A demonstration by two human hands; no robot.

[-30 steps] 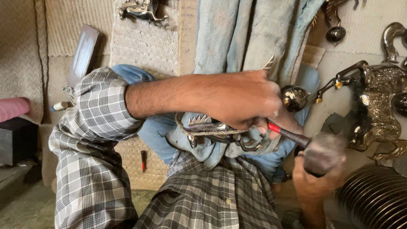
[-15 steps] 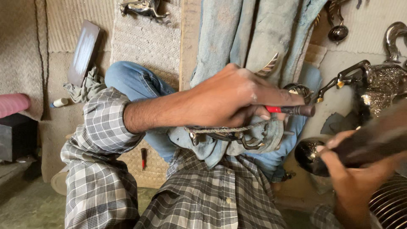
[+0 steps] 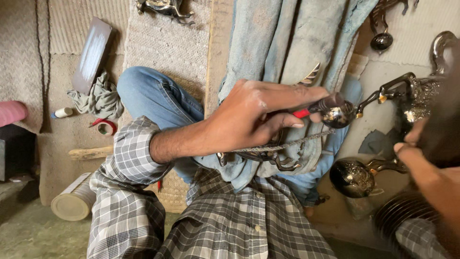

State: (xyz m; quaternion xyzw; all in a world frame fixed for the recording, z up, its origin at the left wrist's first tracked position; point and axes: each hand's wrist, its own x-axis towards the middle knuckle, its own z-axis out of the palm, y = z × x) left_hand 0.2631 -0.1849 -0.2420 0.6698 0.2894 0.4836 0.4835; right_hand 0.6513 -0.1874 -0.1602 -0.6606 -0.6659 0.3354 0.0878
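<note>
- Head view: my left hand (image 3: 249, 122) is clenched around a tool with a red-and-dark handle (image 3: 316, 108), pointing right, thumb underneath.
- Tool tip sits at a shiny dark metal bowl-shaped piece (image 3: 338, 114); can't tell if it's touching.
- Below that hand, a curved ornate metal casting (image 3: 268, 156) lies on the blue cloth (image 3: 287, 57) over my lap, with a thin twisted rod just above it.
- My right hand (image 3: 424, 163) is at the right edge, close to the lens, wrapped on something dark and blurred (image 3: 443, 129); can't tell what it is.
- Just left of the right hand: a second polished round metal piece (image 3: 352, 178) on the floor, with ribbed dark metal near it.
- Left side of floor: grey rag (image 3: 98, 98), red tape roll (image 3: 105, 127), small white bottle (image 3: 62, 112), wooden stick (image 3: 88, 153), pale cylinder (image 3: 74, 201) on its side, all well apart from the hands.
- Upper right: ornate brass-and-dark fitting (image 3: 407, 96).
</note>
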